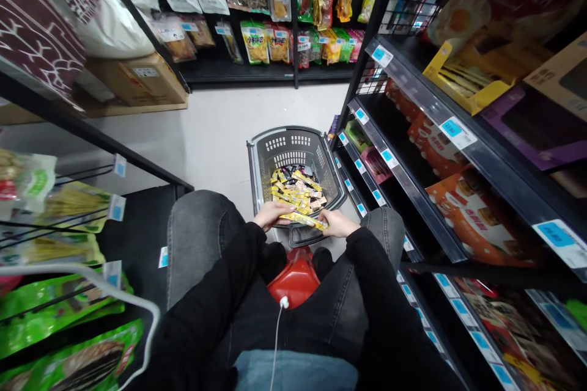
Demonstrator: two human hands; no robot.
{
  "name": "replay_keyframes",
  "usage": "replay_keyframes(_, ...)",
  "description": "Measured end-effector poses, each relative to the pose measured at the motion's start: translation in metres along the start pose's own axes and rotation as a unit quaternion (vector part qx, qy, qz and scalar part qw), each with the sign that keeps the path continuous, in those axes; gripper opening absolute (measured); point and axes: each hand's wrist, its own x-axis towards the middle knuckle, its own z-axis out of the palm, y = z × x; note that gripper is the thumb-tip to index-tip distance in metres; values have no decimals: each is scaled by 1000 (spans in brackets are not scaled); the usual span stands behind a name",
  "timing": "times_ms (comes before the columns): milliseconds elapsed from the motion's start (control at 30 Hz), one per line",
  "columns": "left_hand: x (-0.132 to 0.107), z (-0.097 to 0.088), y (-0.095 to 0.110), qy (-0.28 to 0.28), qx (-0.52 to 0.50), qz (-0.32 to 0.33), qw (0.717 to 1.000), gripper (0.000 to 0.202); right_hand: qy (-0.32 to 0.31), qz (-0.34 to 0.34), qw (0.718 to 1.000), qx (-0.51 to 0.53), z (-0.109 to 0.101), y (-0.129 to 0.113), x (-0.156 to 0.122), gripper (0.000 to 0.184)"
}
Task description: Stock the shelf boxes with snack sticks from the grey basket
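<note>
Grip (338, 223): packet (302, 219) ends, seemingly; basket-rim (255, 174) close

Lettering on the held yellow packet (305, 220) is too small to read; loose packets (296, 186) below overlap, hiding most of the bottom of the basket (287, 143). The legs (204, 232) partly hide the red object (294, 281) between them. The left edge cuts off a brown-and-white bag (39, 24); most price tags (389, 157) at right are illegible

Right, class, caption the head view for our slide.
Left hand and right hand hold a yellow packet at a basket of slim packets beside shelves.
</note>
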Motion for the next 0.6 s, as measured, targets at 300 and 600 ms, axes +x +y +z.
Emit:
replay_keyframes(300,-4,4,5,-9,-49,50,998,23,71,-8,997,5,-10,-2,-5,22)
replay_keyframes(600,-2,4,4,27,-32,71,997,31,22,-3,999,-46,4,-4,4,22)
